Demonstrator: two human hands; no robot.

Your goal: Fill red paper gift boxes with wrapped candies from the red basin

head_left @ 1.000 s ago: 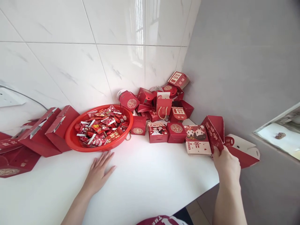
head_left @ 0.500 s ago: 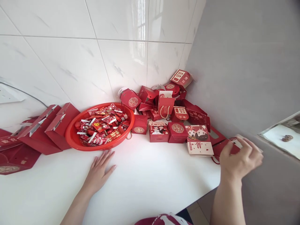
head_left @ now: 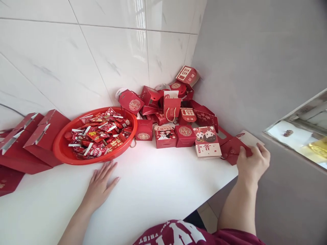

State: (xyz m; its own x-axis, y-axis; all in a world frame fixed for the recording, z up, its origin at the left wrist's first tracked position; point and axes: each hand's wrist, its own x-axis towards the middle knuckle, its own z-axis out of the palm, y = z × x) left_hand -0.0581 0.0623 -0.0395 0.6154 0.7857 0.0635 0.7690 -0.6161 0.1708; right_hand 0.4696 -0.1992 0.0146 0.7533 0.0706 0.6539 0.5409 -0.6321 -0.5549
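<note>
My left hand lies flat on the white table, fingers spread, just in front of a red plastic basin full of wrapped sweets. At the table's right edge my right hand is closed on a red gift box with a pale flap and a cord handle. Its fingers grip the box's right end, and they hide part of it. Just left of that box stands a cream and red box with two cartoon figures.
A heap of red gift boxes fills the corner against the tiled wall, with a short row in front. Larger red boxes stand left of the basin. A grey wall bounds the right side; the table edge runs diagonally below my right hand.
The view has shifted a little to the right. My right hand has moved slightly toward the row of boxes, with the red gift box at its fingers. My left hand rests as before.
</note>
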